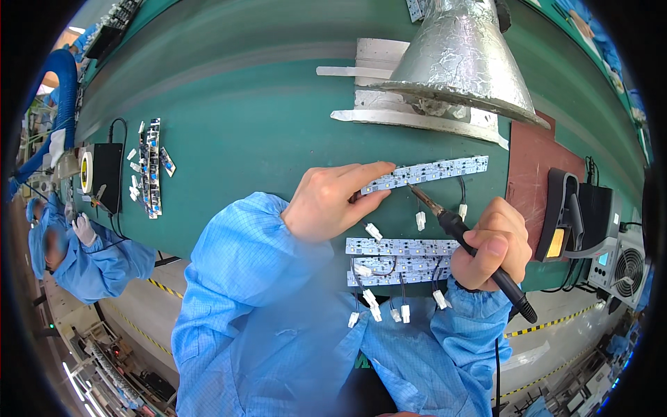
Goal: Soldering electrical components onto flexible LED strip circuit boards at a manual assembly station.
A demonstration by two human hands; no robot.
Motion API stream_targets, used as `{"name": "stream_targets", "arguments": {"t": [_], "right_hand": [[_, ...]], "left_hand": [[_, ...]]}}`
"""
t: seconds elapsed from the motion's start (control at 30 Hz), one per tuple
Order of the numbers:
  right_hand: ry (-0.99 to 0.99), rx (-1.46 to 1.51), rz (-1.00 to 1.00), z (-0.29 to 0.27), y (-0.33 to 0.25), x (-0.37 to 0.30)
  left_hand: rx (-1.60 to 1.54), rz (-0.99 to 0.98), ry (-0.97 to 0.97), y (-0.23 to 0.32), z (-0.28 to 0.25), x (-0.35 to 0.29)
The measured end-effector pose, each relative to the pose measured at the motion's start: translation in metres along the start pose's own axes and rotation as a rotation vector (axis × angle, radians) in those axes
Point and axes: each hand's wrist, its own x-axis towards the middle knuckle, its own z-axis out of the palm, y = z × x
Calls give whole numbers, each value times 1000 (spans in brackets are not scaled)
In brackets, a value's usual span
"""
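Between the thumb and fingers of my left hand (337, 200) is the left end of a long white LED circuit board (445, 169), tilted up to the right above the green mat. Short black leads with white plug connectors (420, 220) hang from its lower edge. My right hand (495, 247) is wrapped round the black handle of a soldering iron (453, 224). The iron's tip meets or nearly meets the board's lower edge near the middle. Below, several similar boards (399, 247) lie stacked at the table's near edge, their connectors (372, 304) dangling over it.
A foil-covered fume hood (458, 62) stands at the back over a white holder (417, 119). At right are a soldering stand (561, 215) with yellow sponge and a fan unit (625, 267). Strips of boards (151, 170) lie left. A co-worker (83, 243) sits at far left.
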Motion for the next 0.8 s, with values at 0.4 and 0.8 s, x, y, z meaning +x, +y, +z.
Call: {"name": "stream_targets", "arguments": {"t": [0.4,0.8], "right_hand": [[352,48,94,-23,21,-2],[217,-81,177,-26,27,-5]], "left_hand": [[5,-28,-7,-2,-7,0],[41,-101,-26,-4,-14,-1]]}}
